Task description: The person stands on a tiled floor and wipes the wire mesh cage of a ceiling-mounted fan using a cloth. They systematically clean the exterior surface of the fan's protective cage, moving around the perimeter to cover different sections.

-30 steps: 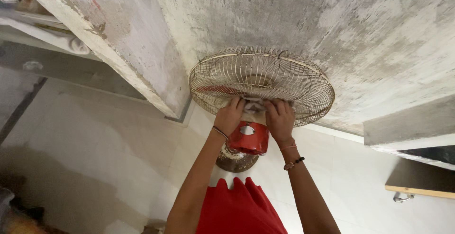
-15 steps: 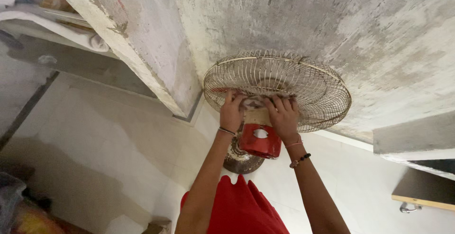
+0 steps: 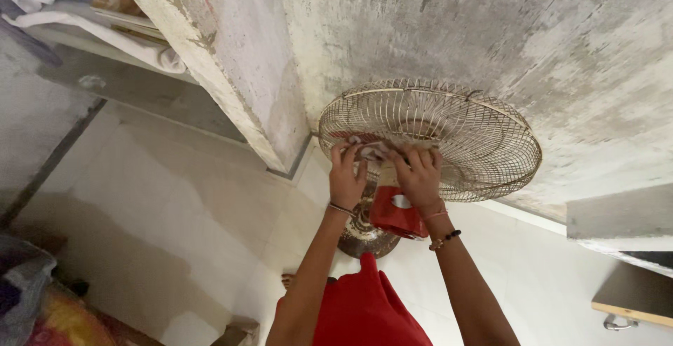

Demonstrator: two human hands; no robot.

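Note:
A round wire fan guard (image 3: 477, 143), dull and dusty, sits on a red motor housing (image 3: 394, 211) above a round metal base (image 3: 359, 234). My left hand (image 3: 347, 175) curls its fingers over the guard's wires at the near edge. My right hand (image 3: 420, 176) grips the wires right beside it, above the red housing. A pale, pinkish cloth (image 3: 369, 151) shows between the two sets of fingers, pressed against the guard. A thin bangle circles my left wrist and a dark bead bracelet my right. My red garment (image 3: 364, 311) fills the bottom.
A stained grey concrete surface (image 3: 449, 30) lies behind the fan, with a thick concrete ledge (image 3: 224, 58) to its left. A shelf with white cloths (image 3: 84, 16) is at the top left, a colourful bundle (image 3: 42, 311) at the bottom left, and a wooden board (image 3: 634, 293) at the lower right.
The view has shifted, so the fan sits slightly lower and further right in the picture. Both hands stay on the guard, their fingers moved a little higher on the wires.

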